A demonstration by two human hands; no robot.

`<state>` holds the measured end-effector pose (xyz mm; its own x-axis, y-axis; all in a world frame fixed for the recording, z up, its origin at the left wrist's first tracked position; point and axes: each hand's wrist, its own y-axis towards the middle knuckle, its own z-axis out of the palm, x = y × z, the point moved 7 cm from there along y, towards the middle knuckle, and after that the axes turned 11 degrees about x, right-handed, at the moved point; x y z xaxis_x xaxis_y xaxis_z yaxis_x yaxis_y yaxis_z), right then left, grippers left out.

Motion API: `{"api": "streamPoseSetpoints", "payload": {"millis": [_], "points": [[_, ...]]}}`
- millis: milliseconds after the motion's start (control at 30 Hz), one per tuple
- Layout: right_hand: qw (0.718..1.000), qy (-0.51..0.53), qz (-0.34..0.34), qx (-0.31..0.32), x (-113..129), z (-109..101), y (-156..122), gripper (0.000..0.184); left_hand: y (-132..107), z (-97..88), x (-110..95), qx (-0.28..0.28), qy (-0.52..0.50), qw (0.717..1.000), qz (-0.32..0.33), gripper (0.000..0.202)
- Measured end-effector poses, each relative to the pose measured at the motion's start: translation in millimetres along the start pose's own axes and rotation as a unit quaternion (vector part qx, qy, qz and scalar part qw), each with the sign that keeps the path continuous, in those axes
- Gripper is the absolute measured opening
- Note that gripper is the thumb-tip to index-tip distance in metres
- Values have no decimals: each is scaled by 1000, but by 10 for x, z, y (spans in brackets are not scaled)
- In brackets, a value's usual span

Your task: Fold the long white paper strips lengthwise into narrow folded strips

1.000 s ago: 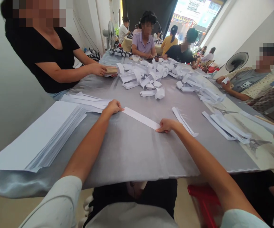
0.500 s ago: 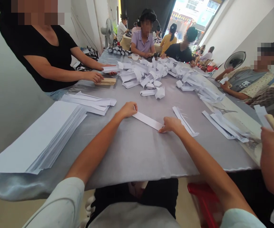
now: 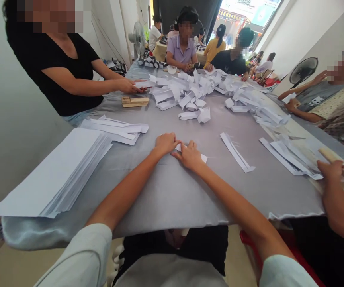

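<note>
A white paper strip (image 3: 204,158) lies on the grey tablecloth in front of me, mostly hidden under my hands. My left hand (image 3: 166,143) is closed at the strip's left end, its thumb and finger pinched there. Right beside it, my right hand (image 3: 190,154) lies over the strip, thumb and fingertips gripping near that same end. To the right rests a folded paper strip (image 3: 237,153). On my left are a loose pile of paper strips (image 3: 121,129) and a thick stack of large white sheets (image 3: 52,171).
A heap of folded white paper pieces (image 3: 186,91) covers the table's far middle. A wooden block (image 3: 135,102) lies near a co-worker in black at the left. More strips (image 3: 288,155) lie at right, by another co-worker's hand holding a wooden piece (image 3: 330,156).
My right hand has slid left along the strip, from its right end to beside my left hand. The co-worker at left has let go of the wooden block and holds paper with both hands.
</note>
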<state>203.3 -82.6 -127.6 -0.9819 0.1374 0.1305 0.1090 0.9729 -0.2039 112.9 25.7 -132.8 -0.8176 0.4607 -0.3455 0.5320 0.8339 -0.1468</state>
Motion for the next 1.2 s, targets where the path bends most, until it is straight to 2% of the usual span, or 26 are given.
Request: {"api": "streamPoseSetpoints", "payload": {"millis": [100, 233, 633, 833, 933, 1100, 1200], "points": [[1000, -6, -3, -29, 0, 48, -22, 87, -1, 4, 9, -3, -10, 1000, -10, 40], [999, -27, 3, -39, -75, 45, -147, 80, -1, -8, 44, -15, -39, 999, -27, 36], [996, -59, 47, -52, -524, 24, -589, 63, 74, 25, 127, -21, -67, 997, -40, 34], [994, -61, 66, -65, -716, 91, -774, 54, 60, 21, 123, -37, -56, 996, -59, 31], [993, -48, 60, -86, -779, 135, -794, 53, 48, -51, 214, -51, -50, 994, -86, 35], [993, 3, 45, -106, -885, 161, -757, 46, 35, -210, 475, -79, -34, 987, -136, 28], [991, 29, 42, -124, -951, 148, -754, 42, 27, -239, 513, -81, -30, 986, -146, 26]]}}
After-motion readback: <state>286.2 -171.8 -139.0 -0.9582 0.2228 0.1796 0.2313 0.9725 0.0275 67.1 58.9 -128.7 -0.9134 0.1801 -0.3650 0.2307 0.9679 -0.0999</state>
